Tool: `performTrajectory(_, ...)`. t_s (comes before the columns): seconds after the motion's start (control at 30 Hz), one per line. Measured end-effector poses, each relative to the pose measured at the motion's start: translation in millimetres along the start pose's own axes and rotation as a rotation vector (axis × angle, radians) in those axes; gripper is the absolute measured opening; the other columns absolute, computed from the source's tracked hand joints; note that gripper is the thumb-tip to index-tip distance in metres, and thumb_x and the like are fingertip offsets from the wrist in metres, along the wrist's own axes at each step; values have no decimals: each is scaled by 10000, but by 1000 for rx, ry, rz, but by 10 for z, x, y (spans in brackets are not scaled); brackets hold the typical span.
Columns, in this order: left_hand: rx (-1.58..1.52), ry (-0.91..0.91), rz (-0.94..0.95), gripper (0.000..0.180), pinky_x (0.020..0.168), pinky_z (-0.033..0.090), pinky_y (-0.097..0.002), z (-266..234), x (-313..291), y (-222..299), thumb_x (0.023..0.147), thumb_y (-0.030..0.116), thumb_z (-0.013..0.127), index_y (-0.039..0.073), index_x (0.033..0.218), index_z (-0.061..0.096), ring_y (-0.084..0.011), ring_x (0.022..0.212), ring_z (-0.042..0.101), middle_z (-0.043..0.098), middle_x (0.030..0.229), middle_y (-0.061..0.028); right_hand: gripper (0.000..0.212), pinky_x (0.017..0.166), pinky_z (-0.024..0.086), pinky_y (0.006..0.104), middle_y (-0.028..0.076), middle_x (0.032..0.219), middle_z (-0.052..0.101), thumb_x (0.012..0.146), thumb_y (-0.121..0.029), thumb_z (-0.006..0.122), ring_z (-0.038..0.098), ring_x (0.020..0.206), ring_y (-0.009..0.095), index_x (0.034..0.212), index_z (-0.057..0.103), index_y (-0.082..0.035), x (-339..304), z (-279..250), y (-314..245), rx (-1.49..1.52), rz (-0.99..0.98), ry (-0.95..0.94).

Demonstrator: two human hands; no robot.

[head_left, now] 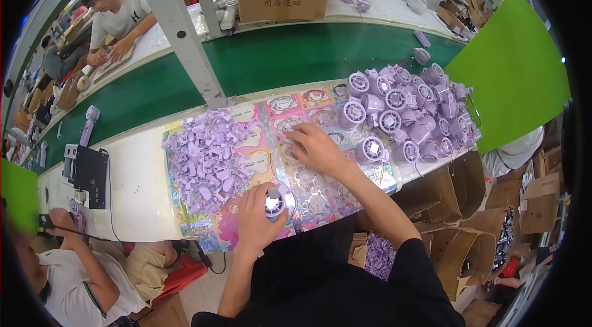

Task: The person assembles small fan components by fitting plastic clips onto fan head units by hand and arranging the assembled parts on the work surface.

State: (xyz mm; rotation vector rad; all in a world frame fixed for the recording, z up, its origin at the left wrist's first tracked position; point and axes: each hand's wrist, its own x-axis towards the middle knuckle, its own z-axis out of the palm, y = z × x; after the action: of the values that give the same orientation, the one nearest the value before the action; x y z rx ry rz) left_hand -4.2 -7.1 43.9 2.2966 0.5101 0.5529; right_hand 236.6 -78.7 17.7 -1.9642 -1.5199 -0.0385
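Holding purple housing (277, 202), dark-lettered carton (282, 9) beyond

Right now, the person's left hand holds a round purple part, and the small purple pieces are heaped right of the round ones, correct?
Not quite: the head view shows the small purple pieces heaped left of the round ones. The left hand does hold a round purple part.
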Motion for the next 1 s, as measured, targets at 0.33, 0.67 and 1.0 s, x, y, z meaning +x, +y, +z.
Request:
performTrajectory(0.33,-96,-35,-7,534,891,435,-435,-8,65,-62,622,101,734,66,1130,571,-353,1018,541,587,1045,-138,449,872,512,394,130,1100,630,776,-181,802,622,982,310,1166,615,-62,-521,-315,-597,406,145,-240)
performTrajectory(0.67,-99,-36,-4,526,861,439,-422,31,108,-46,609,75,725,50,1113,577,-351,981,556,585,1022,-141,456,858,493,395,107,995,572,697,-151,814,581,986,302,1112,660,-39,-469,-273,-748,263,-64,-238)
performTrajectory(1.0,-210,53,36,538,920,422,-436,115,-83,-175,631,33,728,34,1142,559,-346,1022,545,577,1068,-153,327,833,494,433,175,1020,668,903,-164,666,634,957,359,1217,661,-74,-571,-229,-805,499,136,-333)
